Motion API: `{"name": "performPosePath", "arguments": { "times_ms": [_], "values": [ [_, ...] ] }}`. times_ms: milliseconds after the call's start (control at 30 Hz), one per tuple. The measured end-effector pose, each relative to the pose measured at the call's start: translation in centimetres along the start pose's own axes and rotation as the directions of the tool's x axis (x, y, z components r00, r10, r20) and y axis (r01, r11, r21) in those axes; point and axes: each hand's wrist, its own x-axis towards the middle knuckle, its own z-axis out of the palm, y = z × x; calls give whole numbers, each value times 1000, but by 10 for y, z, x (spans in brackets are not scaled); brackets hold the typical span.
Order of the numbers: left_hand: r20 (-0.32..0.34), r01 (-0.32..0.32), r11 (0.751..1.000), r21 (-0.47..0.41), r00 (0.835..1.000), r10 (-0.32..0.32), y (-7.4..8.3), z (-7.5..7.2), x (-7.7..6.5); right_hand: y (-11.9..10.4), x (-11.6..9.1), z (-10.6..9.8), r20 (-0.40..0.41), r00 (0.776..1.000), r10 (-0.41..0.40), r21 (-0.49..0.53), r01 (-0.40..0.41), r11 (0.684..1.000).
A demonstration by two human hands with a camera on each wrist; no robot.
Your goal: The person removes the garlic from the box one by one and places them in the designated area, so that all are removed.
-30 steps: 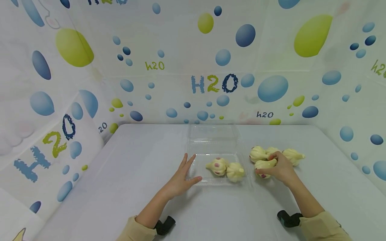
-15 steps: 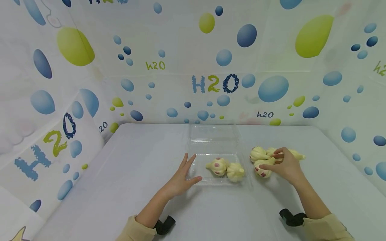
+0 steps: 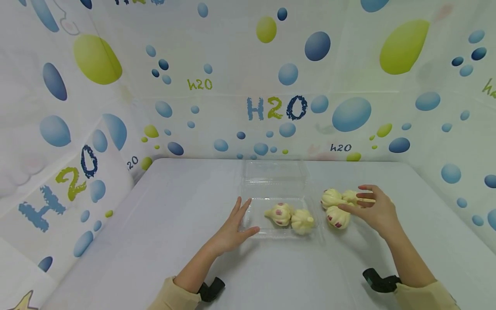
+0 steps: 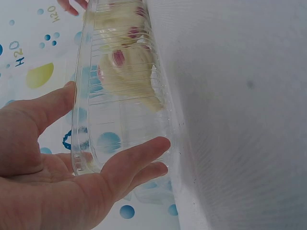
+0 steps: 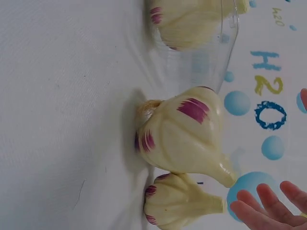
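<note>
A clear plastic clamshell box [image 3: 253, 219] lies with its lid [image 3: 273, 172] folded back. Inside it are two garlic bulbs, cream with purple marks: the left one [image 3: 281, 214] and the right one [image 3: 302, 221]. My left hand [image 3: 232, 234] rests at the box's left side; in the left wrist view its straight fingers [image 4: 144, 155] lie along the clear wall. Right of the box sits a group of garlic bulbs [image 3: 338, 217]. Over them hovers my right hand [image 3: 377, 211], fingers relaxed and holding nothing, partly hiding the rightmost bulb. A large garlic bulb [image 5: 184, 134] fills the right wrist view's middle.
The white table [image 3: 186, 193] ends at a backdrop [image 3: 232, 64] printed with blue and green drops and H2O lettering. A black wrist camera [image 3: 211, 289] sits below the left hand, another black camera [image 3: 381, 280] below the right.
My right hand has let go of the front garlic bulb and drawn up and to the right, leaving that bulb in the group. The left hand and the box have stayed put.
</note>
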Motion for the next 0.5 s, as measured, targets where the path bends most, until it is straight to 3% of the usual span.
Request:
{"name": "performPosePath", "arguments": {
  "times_ms": [133, 500],
  "values": [
    [0, -1, 1000, -4, 1000, 1, 0, 0, 0, -7, -5, -2, -33, 999, -17, 9, 18, 1000],
    [4, 6, 1000, -4, 1000, -6, 1, -1, 0, -31, -16, -5, -1, 997, -75, 89, 75, 993]
  ]
}}
